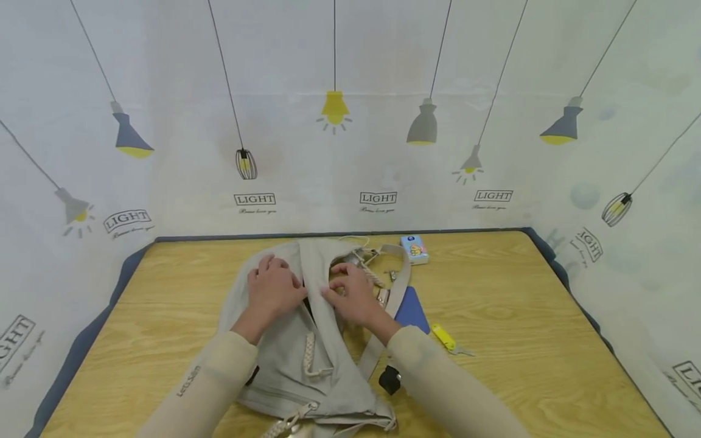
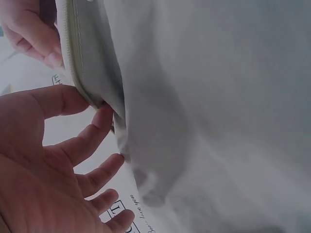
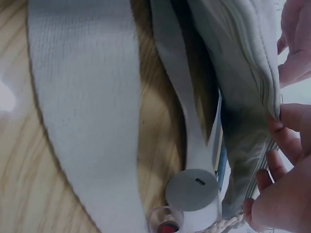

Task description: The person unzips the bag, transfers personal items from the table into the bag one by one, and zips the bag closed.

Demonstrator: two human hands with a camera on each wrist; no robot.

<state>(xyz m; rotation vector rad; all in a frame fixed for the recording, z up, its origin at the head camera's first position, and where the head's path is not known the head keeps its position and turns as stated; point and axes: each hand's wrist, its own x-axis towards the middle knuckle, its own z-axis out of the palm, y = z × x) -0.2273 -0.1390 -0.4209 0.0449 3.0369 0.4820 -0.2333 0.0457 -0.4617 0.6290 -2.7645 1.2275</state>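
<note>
A light grey fabric bag [image 1: 285,340] with a zipped opening lies on the table. My left hand [image 1: 274,289] is at the opening's left side; in the left wrist view its thumb and forefinger pinch the zipper edge [image 2: 73,53], the other fingers spread. My right hand [image 1: 355,295] is on the opening's right side. Seen from the right wrist, its thumb and forefinger pinch the zipped edge [image 3: 257,63] of the bag. A braided cord pull [image 1: 309,353] hangs on the bag's front. The bag's inside is mostly hidden.
Right of the bag lie its strap [image 1: 402,280], a blue flat item [image 1: 412,311], a yellow key tag [image 1: 443,336] with a key, and a black piece [image 1: 390,380]. A light blue tissue pack [image 1: 414,249] sits near the back edge. A round-topped white object [image 3: 192,189] stands beside the bag.
</note>
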